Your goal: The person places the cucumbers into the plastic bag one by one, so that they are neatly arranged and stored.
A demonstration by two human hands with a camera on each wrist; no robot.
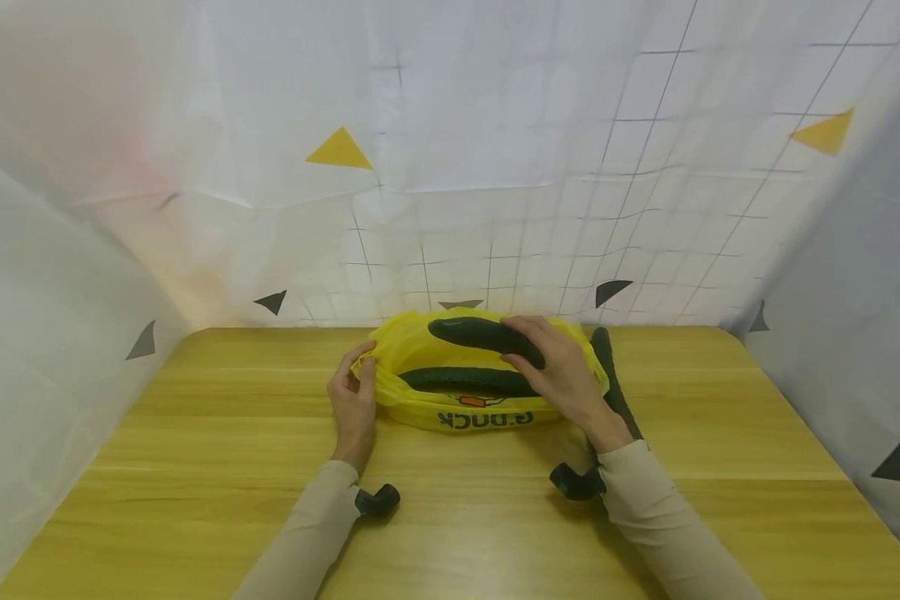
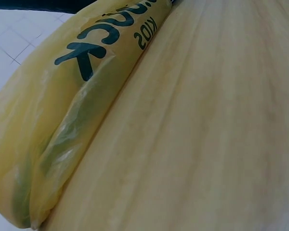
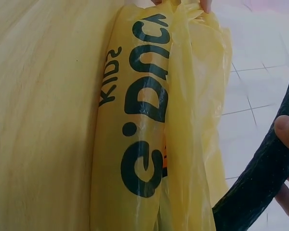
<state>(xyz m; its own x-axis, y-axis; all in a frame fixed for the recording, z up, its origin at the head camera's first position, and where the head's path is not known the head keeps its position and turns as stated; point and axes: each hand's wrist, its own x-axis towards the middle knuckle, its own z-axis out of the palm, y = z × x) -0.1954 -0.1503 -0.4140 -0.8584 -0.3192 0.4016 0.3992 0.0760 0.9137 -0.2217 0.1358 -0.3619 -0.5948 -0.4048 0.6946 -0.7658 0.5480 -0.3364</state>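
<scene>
A yellow plastic bag with dark "G.DUCK" lettering lies on the table, its mouth spread open. At its left end, my left hand pinches the rim between thumb and fingers. My right hand grips a dark green cucumber near its right end, holding it above the bag's mouth. In the right wrist view that cucumber slants beside the bag, with the thumb on its near side. Another cucumber lies lengthwise inside the bag. The left wrist view shows the bag's wall but no hand clearly.
To the right of the bag, a long cucumber lies on the wooden table, partly hidden behind the right forearm. Black devices are worn at both wrists. White patterned sheeting stands behind the table and at its sides.
</scene>
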